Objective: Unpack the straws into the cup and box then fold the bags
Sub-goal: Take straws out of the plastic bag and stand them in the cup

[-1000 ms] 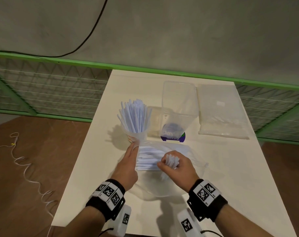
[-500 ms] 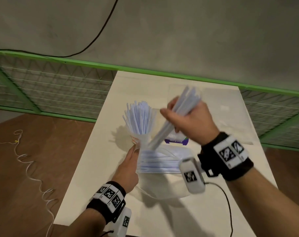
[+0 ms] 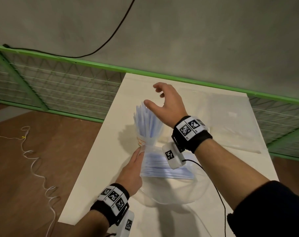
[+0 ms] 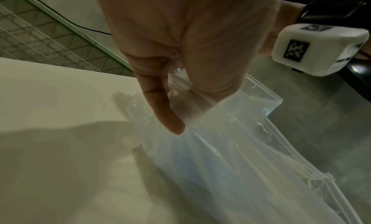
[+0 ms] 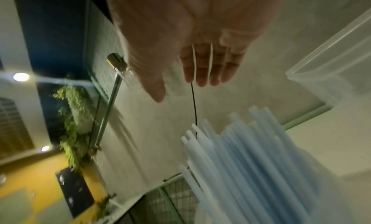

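A paper cup (image 3: 142,142) stands on the white table, packed with pale blue straws (image 3: 148,122) (image 5: 240,156) that fan upward. My right hand (image 3: 164,103) (image 5: 186,65) hovers just above their tips, fingers spread and empty. In front of the cup lies a clear plastic bag (image 3: 172,182) (image 4: 230,156) still holding a flat layer of straws (image 3: 162,168). My left hand (image 3: 133,170) pinches the bag's open edge between thumb and fingers (image 4: 172,122). The clear box (image 5: 325,65) (image 4: 265,100) stands behind the cup, mostly hidden by my right wrist in the head view.
A second clear bag (image 3: 231,127) lies at the table's back right. A green mesh fence (image 3: 59,86) runs behind the table, with a grey wall and a black cable (image 3: 111,36) above. A white cord (image 3: 36,168) trails on the wooden floor to the left.
My right hand lifted a bundle of straws out of the bag, carried it up to the cup and let go; it now hangs empty over the cup. The left hand stayed on the bag.
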